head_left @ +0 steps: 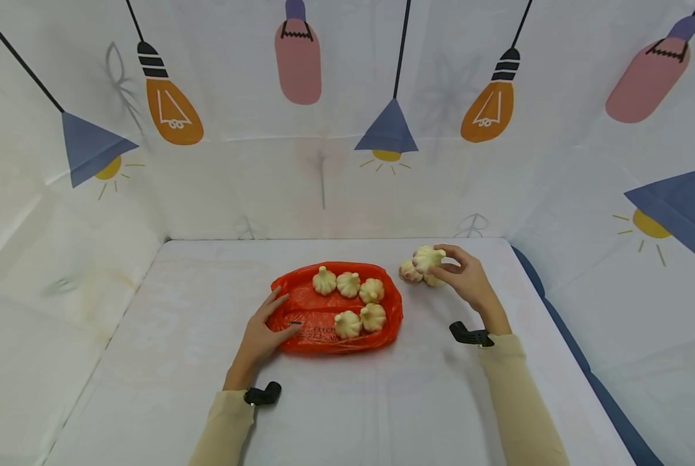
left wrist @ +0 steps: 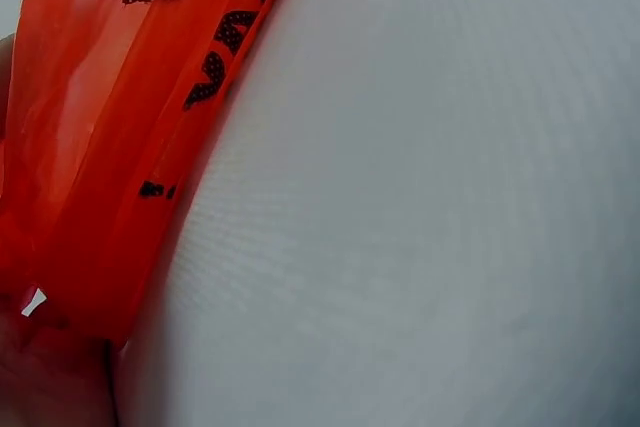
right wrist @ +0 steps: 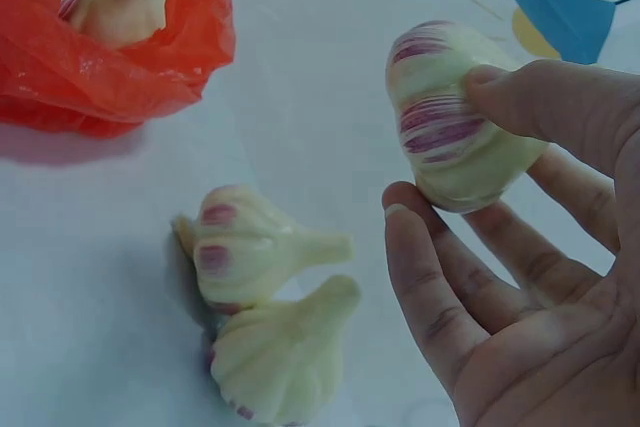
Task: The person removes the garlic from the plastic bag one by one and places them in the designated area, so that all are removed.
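One garlic (right wrist: 432,119) is pinched between the thumb and fingers of the right hand (head_left: 470,278). It is rounded and lobed, creamy pale — with purple-pink streaks along its ribs. Two more garlics (right wrist: 285,362) lie on the table (head_left: 178,362) beneath that hand, side by side and touching, their necks pointing towards its fingers; one shows pink patches, the other is mostly plain cream.

Five others (head_left: 348,285) sit between the hands in a single red bag (head_left: 315,323), three in a row farther from the person and two nearer: eight garlics in all. The bag lies spread with its mouth wide, dark lettering printed beside the left thumb. The left hand (head_left: 263,336) rests on the near-left rim, fingers loosely spread, holding no garlic.

Each wrist carries a black device (head_left: 263,393) just ahead of a beige sleeve (head_left: 522,395). Beyond both hands stands a white cloth (head_left: 347,194) printed with three blue lamps (head_left: 389,126) and two orange bulbs (head_left: 175,111).
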Action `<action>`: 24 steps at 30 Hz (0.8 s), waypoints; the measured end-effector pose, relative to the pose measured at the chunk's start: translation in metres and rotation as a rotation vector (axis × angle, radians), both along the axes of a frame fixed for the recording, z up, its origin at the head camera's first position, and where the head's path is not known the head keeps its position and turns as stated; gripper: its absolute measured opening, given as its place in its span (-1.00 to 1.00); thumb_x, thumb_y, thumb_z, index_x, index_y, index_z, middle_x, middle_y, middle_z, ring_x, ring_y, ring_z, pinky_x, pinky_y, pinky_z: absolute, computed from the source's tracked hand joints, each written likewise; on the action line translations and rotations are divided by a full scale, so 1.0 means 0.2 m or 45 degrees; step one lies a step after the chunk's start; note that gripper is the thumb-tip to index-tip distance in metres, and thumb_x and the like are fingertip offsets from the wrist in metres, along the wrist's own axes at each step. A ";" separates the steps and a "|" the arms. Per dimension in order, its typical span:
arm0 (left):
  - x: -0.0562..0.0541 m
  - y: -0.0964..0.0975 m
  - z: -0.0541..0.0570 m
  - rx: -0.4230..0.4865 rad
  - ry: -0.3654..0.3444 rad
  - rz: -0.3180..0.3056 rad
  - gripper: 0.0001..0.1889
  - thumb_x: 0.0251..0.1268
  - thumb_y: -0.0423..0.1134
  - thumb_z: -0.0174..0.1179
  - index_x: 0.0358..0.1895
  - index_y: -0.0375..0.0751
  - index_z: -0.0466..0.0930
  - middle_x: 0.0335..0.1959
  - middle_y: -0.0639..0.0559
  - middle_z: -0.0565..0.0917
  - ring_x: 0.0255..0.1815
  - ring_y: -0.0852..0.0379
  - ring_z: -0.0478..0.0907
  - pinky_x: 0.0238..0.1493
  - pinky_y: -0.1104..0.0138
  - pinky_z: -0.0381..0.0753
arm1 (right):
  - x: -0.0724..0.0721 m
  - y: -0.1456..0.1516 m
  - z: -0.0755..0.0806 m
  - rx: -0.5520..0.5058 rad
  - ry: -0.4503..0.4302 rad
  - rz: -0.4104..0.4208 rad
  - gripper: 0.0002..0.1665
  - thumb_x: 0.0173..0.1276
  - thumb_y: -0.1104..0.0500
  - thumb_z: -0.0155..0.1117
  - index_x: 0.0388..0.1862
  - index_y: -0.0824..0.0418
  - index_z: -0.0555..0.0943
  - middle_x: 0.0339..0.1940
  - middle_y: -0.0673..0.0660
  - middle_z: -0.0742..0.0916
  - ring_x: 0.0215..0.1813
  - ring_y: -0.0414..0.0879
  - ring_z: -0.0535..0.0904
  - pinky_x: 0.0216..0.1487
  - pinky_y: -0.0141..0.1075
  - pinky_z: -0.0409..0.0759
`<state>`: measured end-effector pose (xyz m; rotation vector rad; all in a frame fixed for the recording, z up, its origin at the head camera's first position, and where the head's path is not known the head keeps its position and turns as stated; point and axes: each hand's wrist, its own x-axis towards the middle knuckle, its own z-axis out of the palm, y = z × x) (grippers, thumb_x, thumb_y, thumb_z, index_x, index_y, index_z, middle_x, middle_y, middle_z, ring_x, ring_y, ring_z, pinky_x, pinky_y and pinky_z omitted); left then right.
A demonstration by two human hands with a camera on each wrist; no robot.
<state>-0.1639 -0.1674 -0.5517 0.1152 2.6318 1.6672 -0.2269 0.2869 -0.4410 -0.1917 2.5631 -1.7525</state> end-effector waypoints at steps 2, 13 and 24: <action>0.00 0.00 0.00 -0.008 0.001 0.003 -0.13 0.12 0.03 0.55 0.52 0.00 0.39 0.68 0.11 0.14 0.71 -0.14 -0.01 0.61 -0.23 0.06 | 0.00 0.01 0.00 0.006 0.001 -0.007 -0.32 0.40 0.15 0.44 0.45 0.23 0.46 0.45 0.30 0.48 0.05 -0.36 0.65 0.00 -0.55 0.64; 0.00 -0.01 0.01 -0.015 0.033 -0.024 -0.17 0.17 -0.02 0.51 0.52 -0.05 0.39 0.68 0.02 0.16 0.70 -0.20 0.01 0.60 -0.25 0.08 | 0.01 0.07 -0.02 -0.069 0.055 -0.028 -0.32 0.39 0.26 0.43 0.43 0.34 0.44 0.38 0.27 0.49 -0.02 -0.44 0.67 -0.03 -0.53 0.68; 0.00 -0.01 0.01 -0.024 0.035 -0.026 -0.17 0.19 -0.04 0.50 0.54 -0.03 0.37 0.68 0.01 0.15 0.70 -0.21 0.01 0.59 -0.27 0.06 | 0.02 0.13 -0.04 -0.087 0.044 -0.073 -0.30 0.40 0.24 0.42 0.46 0.34 0.41 0.34 0.21 0.49 -0.02 -0.46 0.67 -0.01 -0.54 0.68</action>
